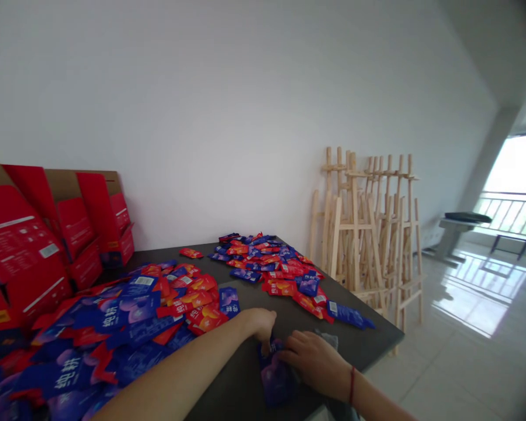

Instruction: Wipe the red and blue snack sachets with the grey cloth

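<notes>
A dark blue pouch with purple round fruit printed on it lies on the dark tabletop in front of me. My left hand comes down on its upper edge, the thumb and fingers closed on the pouch there. From the right, my right hand bends its fingers over the pouch's right edge; a red cord circles that wrist. Some fingertips are hidden. Just behind my right hand is a piece of greyish, clear-looking plastic. A smaller blue pouch rests beyond my left forearm.
A large heap of blue and red pouches covers the table's left side. Another pile lies at the back right. Red open cartons stand far left. Wooden easels lean beyond the table's right edge.
</notes>
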Available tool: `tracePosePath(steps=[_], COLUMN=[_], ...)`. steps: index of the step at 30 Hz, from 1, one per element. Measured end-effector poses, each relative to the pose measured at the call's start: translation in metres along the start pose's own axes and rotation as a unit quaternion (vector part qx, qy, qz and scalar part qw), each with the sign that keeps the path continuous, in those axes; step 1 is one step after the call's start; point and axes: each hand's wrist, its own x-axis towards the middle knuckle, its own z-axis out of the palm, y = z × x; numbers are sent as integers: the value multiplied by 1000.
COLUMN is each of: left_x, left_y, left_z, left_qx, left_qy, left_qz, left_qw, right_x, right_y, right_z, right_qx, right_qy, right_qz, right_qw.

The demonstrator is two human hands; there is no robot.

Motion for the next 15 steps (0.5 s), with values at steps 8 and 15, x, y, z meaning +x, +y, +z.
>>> tracePosePath(steps=[8,15], left_x=[-15,-15], left_y=[-19,-24], left_z=[8,25], left_qx=[-45,-142], left_qy=[24,38], left_qz=[-18,-59], left_qw=[999,987], right_x=[-6,4], right_y=[19,-11], right_z=[-5,-20], right_qx=[113,154], right_qy=[79,57], right_qz=[240,264], right_qw=[961,950])
